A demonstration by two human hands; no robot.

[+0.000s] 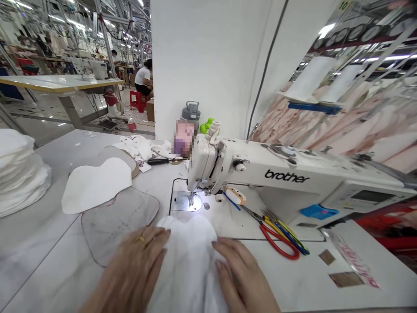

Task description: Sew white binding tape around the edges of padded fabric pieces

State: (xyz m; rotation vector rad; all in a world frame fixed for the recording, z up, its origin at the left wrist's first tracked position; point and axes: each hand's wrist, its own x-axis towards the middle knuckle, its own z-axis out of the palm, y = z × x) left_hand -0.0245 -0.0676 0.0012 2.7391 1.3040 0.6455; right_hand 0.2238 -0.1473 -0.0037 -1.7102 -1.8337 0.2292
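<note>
A white fabric piece point(189, 256) with a scalloped far edge lies between my hands, just in front of the sewing machine's needle plate point(182, 201). My left hand point(137, 256), wearing a ring, has its fingers together at the fabric's left edge. On the opposite edge, my right hand point(241, 269) holds the fabric between thumb and fingers. The lit presser foot point(192, 199) stands beyond the fabric, apart from it. Left of my hands is a clear template point(120, 217) with a marked outline, partly beneath a white shaped piece point(97, 184).
The sewing machine point(283, 174) spans the right side. Red-handled scissors point(276, 241) and coloured tools lie under its arm. A stack of white pieces point(19, 174) stands far left. Fabric scraps point(140, 148) and a dark bottle point(190, 112) sit behind. A person point(143, 78) sits in the background.
</note>
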